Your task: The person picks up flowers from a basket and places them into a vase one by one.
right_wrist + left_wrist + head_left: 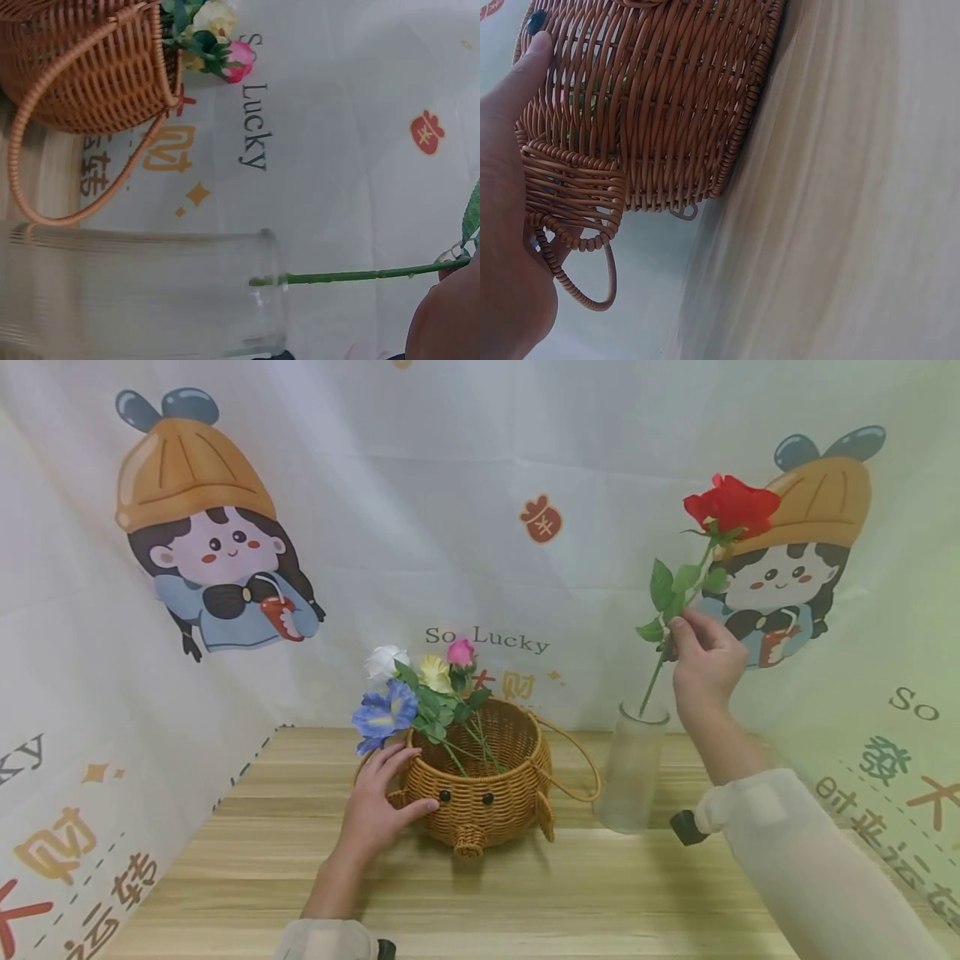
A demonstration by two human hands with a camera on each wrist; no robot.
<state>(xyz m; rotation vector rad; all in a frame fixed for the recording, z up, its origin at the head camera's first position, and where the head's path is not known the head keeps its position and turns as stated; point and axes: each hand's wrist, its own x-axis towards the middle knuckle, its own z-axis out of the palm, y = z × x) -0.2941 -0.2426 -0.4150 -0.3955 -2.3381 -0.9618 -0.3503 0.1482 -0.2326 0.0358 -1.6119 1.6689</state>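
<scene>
My right hand (pixel 708 664) pinches the leafy stem of a red rose (pixel 731 508), holding it upright and slightly tilted above a clear glass vase (pixel 633 777). In the right wrist view the green stem (pixel 360 276) has its cut end just past the vase's rim. With my left hand (pixel 378 802) I grip the left side of a wicker basket (pixel 480 810) that has a pig's face. The thumb lies on its front by an eye; the fingertips reach its rim. Inside stand a blue flower (pixel 386 710), a white rose (pixel 386 662), a yellow flower (pixel 435 673) and a pink rosebud (pixel 461 652).
Basket and vase stand on a wood-grain tabletop (pixel 420 918). The basket's loop handle (pixel 581 760) hangs out toward the vase. A white printed cloth (pixel 420 527) hangs behind and at both sides.
</scene>
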